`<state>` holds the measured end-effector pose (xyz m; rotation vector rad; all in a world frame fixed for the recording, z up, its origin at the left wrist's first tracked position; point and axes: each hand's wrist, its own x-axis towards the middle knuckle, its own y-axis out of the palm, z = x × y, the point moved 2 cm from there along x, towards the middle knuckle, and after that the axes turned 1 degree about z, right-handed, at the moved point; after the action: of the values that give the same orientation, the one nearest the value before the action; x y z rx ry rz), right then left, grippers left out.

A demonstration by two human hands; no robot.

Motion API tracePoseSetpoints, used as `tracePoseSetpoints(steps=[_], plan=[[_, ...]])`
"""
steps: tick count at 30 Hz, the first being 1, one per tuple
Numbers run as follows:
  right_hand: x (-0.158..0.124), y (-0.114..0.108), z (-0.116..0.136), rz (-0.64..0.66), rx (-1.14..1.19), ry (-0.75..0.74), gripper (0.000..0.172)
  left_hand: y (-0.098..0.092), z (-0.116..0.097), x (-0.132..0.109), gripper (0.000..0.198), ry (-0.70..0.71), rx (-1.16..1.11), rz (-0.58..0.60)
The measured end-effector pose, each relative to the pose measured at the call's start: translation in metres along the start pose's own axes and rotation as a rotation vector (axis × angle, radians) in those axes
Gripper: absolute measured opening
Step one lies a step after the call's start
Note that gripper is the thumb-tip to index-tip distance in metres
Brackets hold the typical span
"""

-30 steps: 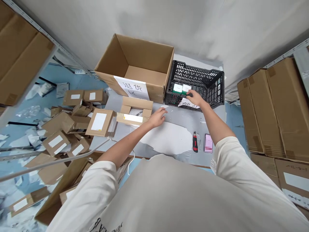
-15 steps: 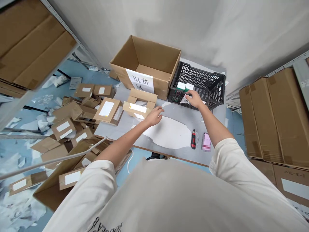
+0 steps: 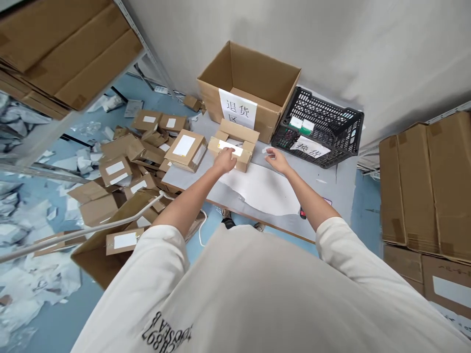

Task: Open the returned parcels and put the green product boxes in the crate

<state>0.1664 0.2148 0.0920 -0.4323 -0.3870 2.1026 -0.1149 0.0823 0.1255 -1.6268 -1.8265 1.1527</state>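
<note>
My left hand [image 3: 225,160] is at the near left side of a small opened cardboard box [image 3: 243,163], its fingers closed over the front panel by a white label. The box's flaps stand up, and something pale inside is only partly visible. To the right of the box, my right hand [image 3: 278,161] hovers over the table with fingers curved and apart, holding nothing I can see. Just beyond it sits a black plastic crate [image 3: 333,142] with a paper sign [image 3: 310,146] on its front. Small white and green boxes [image 3: 301,124] lie inside the crate.
A large open carton [image 3: 267,117] with a paper sign stands behind the small box. A taped, labelled box [image 3: 185,150] is on the table's left. My right forearm partly hides a red and black cutter [image 3: 302,214] and a phone [image 3: 327,201]. Several cardboard boxes [image 3: 116,169] are heaped at left.
My right hand has left the crate's front and come toward the small box, uncovering the sign. My left hand has moved onto the box's front panel. The view has shifted left.
</note>
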Motion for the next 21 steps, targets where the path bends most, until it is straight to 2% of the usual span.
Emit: tracePoseSetpoints(steps=[3,5,11,14,17,21], plan=[[0.009,0.031,-0.002,-0.011,0.053,0.079,0.082,-0.013,0.034,0.017,0.051,-0.115,-0.04,-0.046],[0.018,0.047,-0.002,-0.032,0.081,0.139,0.091,-0.022,0.054,0.028,0.047,-0.133,-0.047,-0.053],[0.042,0.077,-0.004,-0.137,0.128,0.353,0.117,-0.04,0.098,0.055,0.029,-0.025,0.018,0.065],[0.046,0.085,-0.005,-0.182,0.166,0.41,0.129,-0.042,0.111,0.064,0.03,0.058,0.017,0.13],[0.046,0.089,-0.004,-0.203,0.186,0.427,0.129,-0.041,0.119,0.069,0.037,0.125,0.006,0.158],[0.044,0.091,0.002,-0.185,0.182,0.376,0.117,-0.04,0.123,0.071,0.044,0.159,0.002,0.189]])
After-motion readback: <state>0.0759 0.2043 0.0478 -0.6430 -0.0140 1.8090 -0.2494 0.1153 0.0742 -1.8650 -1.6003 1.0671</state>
